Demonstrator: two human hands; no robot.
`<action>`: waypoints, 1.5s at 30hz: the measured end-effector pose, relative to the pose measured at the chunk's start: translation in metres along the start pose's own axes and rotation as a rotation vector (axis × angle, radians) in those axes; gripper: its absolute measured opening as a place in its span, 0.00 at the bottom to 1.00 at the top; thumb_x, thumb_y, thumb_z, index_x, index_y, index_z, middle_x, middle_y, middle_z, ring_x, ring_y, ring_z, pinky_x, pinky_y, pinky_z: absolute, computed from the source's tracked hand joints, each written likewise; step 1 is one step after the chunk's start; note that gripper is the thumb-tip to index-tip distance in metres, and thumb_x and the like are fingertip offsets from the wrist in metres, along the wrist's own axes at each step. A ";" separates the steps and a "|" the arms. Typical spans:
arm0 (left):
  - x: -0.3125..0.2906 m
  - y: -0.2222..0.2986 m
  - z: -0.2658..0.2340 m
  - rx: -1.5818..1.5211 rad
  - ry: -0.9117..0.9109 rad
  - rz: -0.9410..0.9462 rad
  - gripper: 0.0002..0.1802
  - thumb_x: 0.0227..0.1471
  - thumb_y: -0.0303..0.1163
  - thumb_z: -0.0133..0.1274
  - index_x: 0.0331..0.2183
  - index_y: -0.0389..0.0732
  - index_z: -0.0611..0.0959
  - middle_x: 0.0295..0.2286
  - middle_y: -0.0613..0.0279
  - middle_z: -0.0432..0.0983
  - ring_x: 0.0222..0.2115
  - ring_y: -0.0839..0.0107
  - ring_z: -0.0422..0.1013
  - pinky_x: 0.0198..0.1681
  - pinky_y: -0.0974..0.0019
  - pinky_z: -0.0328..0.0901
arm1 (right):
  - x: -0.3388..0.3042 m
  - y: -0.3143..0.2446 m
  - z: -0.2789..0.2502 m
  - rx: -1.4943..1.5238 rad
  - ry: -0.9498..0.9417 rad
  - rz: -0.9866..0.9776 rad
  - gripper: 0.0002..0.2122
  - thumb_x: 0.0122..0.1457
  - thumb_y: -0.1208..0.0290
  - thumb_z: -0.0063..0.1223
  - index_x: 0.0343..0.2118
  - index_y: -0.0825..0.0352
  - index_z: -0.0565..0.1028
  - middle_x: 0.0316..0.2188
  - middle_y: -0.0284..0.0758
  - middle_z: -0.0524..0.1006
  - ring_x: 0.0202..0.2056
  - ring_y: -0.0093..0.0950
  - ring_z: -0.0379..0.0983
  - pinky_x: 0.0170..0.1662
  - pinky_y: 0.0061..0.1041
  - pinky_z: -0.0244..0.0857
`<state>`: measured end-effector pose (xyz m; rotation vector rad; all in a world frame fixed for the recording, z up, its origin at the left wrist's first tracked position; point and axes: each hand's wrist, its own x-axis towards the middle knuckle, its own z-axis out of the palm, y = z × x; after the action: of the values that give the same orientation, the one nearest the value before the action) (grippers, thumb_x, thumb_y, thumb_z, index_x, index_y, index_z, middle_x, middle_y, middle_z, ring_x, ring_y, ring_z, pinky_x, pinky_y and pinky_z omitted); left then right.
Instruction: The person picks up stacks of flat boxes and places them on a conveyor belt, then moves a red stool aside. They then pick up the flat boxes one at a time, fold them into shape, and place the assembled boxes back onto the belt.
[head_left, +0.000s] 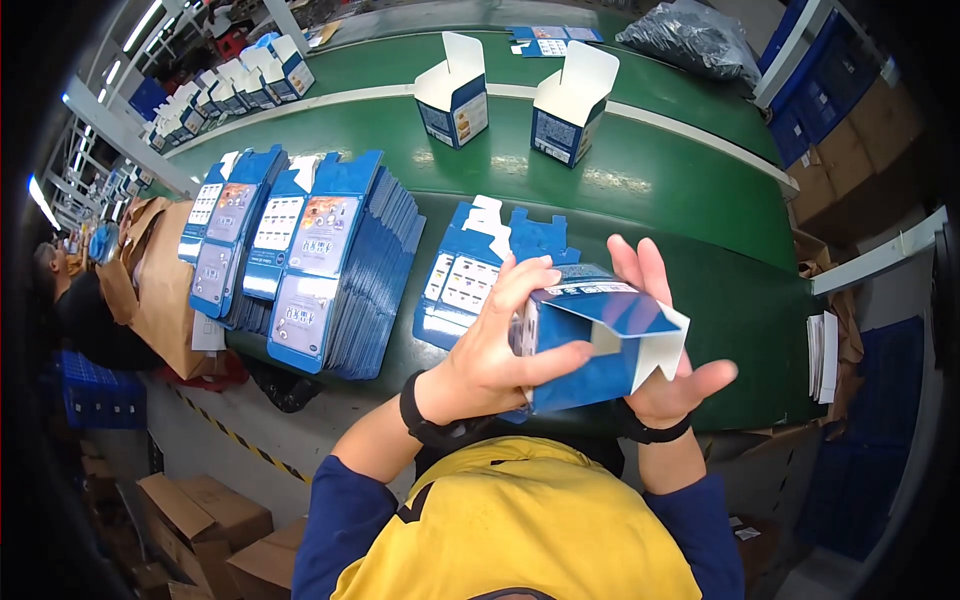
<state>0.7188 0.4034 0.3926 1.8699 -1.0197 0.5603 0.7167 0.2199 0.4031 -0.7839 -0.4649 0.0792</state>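
1. two bare hands of ours are at one shiny blue cardboard box with white flaps (585, 390), over the smooth green table (745, 330).
2. our left hand (490, 355) has its fingers bent around the box's left side, holding it.
3. our right hand (668, 388) spreads its fingers wide at the right side; we cannot tell if it grips.
4. flat blue cardboard sheets (460, 282) lie just behind.

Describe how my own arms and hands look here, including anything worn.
Your left hand and right hand are ungloved. Black wristbands show on both sides. Dark blue sleeves leave both forearms partly bare.
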 end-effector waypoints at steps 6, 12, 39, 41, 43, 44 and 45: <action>0.003 0.003 -0.003 -0.004 -0.057 -0.017 0.25 0.25 0.19 0.57 0.34 0.47 0.78 0.47 0.45 0.60 0.49 0.46 0.60 0.53 0.36 0.51 | -0.009 0.009 -0.021 -0.496 -0.018 -0.091 0.35 0.50 0.65 0.59 0.59 0.69 0.55 0.46 0.38 0.68 0.50 0.29 0.63 0.56 0.30 0.52; 0.003 0.005 -0.004 -0.006 -0.050 -0.049 0.24 0.27 0.19 0.57 0.33 0.49 0.77 0.45 0.46 0.61 0.46 0.47 0.63 0.52 0.36 0.52 | 0.000 0.004 -0.027 -0.722 -0.318 -0.438 0.23 0.45 0.72 0.63 0.47 0.63 0.72 0.48 0.42 0.69 0.49 0.41 0.65 0.57 0.41 0.51; -0.003 -0.008 0.019 -0.069 0.051 0.030 0.56 0.39 0.34 0.61 0.60 0.36 0.41 0.57 0.38 0.46 0.59 0.40 0.43 0.59 0.42 0.34 | -0.004 0.004 0.016 -0.674 0.092 -0.204 0.45 0.52 0.31 0.27 0.63 0.62 0.36 0.61 0.40 0.47 0.59 0.34 0.50 0.60 0.37 0.43; 0.004 0.004 0.014 -0.069 0.029 -0.014 0.56 0.37 0.34 0.62 0.59 0.36 0.43 0.56 0.39 0.48 0.59 0.41 0.43 0.59 0.41 0.33 | 0.001 0.004 0.013 -0.673 0.092 -0.207 0.46 0.51 0.29 0.24 0.63 0.62 0.37 0.60 0.40 0.48 0.59 0.35 0.50 0.60 0.38 0.42; 0.009 0.010 0.007 -0.063 0.013 -0.059 0.56 0.36 0.34 0.63 0.59 0.36 0.45 0.56 0.41 0.49 0.59 0.42 0.43 0.59 0.40 0.33 | 0.006 0.006 0.003 -0.419 0.121 -0.093 0.46 0.50 0.28 0.21 0.63 0.62 0.37 0.60 0.41 0.49 0.59 0.36 0.50 0.61 0.38 0.40; 0.009 0.010 0.002 -0.116 -0.081 -0.078 0.54 0.34 0.34 0.63 0.58 0.36 0.49 0.56 0.43 0.51 0.59 0.43 0.44 0.59 0.39 0.32 | 0.008 0.002 0.005 -0.364 0.191 -0.056 0.47 0.48 0.27 0.19 0.63 0.62 0.37 0.61 0.42 0.50 0.60 0.36 0.49 0.61 0.39 0.41; 0.008 0.009 -0.001 -0.169 -0.175 -0.097 0.53 0.33 0.34 0.64 0.57 0.36 0.53 0.56 0.46 0.52 0.59 0.45 0.44 0.58 0.38 0.32 | 0.011 -0.002 -0.001 -0.282 0.203 -0.034 0.44 0.52 0.31 0.22 0.63 0.64 0.39 0.62 0.42 0.48 0.61 0.36 0.47 0.61 0.37 0.41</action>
<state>0.7158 0.3987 0.4037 1.8295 -1.0489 0.2492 0.7265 0.2206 0.4083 -1.0485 -0.2991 -0.0996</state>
